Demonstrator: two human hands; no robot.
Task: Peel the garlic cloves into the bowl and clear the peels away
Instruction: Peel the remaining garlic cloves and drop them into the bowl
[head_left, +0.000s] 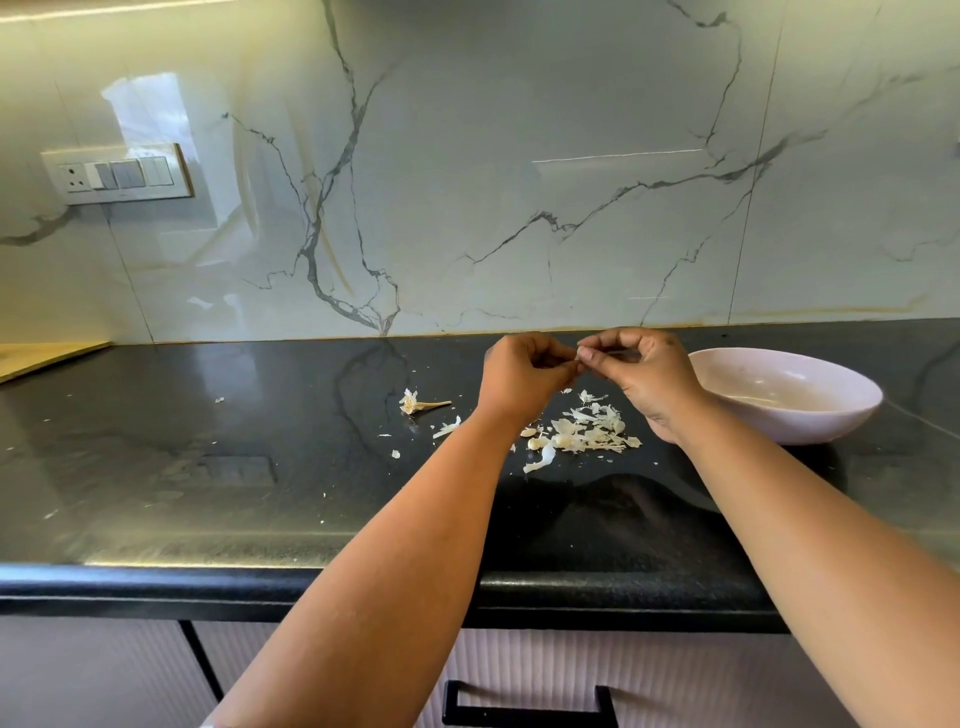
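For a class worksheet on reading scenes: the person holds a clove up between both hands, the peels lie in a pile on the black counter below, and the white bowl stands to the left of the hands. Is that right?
Not quite. In the head view the white bowl stands to the right of the hands, beside the right hand. The rest holds: both hands, left hand included, pinch a clove, and the peels lie piled on the black counter below.

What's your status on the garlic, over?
Both hands up over the counter, left hand and right hand pinching one clove between them. Peels heaped below, bowl to the right. Nothing in the way.
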